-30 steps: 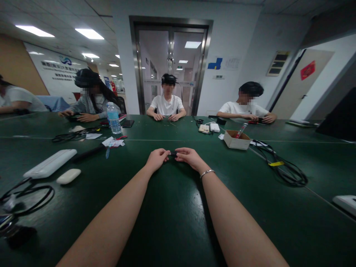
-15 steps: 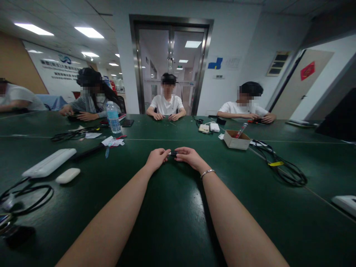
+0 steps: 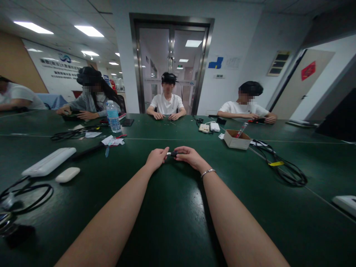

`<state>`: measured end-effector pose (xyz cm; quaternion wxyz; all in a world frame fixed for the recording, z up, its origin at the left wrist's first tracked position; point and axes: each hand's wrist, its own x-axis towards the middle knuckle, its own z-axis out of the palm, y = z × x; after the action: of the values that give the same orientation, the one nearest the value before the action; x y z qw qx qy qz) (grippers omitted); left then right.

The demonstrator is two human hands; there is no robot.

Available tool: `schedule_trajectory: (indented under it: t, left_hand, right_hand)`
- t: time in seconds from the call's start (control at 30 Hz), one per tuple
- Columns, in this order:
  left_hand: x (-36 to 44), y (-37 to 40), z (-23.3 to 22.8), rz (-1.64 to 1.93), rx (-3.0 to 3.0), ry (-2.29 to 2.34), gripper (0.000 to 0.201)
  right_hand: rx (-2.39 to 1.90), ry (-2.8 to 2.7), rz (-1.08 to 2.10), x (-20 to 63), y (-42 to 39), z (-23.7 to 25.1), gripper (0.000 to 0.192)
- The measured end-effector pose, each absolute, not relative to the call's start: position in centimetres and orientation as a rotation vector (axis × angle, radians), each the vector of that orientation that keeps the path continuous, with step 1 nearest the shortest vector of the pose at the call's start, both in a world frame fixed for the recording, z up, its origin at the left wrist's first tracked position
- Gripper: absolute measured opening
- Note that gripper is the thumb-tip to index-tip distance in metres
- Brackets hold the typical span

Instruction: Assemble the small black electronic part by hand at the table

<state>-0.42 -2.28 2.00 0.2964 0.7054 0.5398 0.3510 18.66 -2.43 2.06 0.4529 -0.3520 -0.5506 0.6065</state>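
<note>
Both my arms stretch forward over a dark green table [image 3: 172, 207]. My left hand [image 3: 156, 158] and my right hand [image 3: 190, 156] meet at the table's middle, fingertips pinched on a small black object with a metal end [image 3: 172, 153]. The left fingers hold its silver tip, the right fingers its black body. What the object is cannot be made out. A silver bracelet [image 3: 207, 172] sits on my right wrist.
A cardboard box [image 3: 236, 139] and coiled black cable [image 3: 283, 168] lie to the right. A white bar [image 3: 48, 161], a white oval case [image 3: 67, 174], a water bottle [image 3: 114, 117] and cables lie left. Several people sit across the table at work.
The metal tip between my fingers shows more now; my hands have drawn slightly apart. Arms otherwise stay in place.
</note>
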Motion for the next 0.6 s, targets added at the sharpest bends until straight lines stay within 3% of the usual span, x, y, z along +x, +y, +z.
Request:
schedule_trajectory:
  t: [0.6]
  left_hand:
    - [-0.12,-2.23,1.84,0.901,1.939,1.431,0.059]
  right_hand:
    - [-0.873,-1.302,1.518,18.48,-2.51,2.25,0.024]
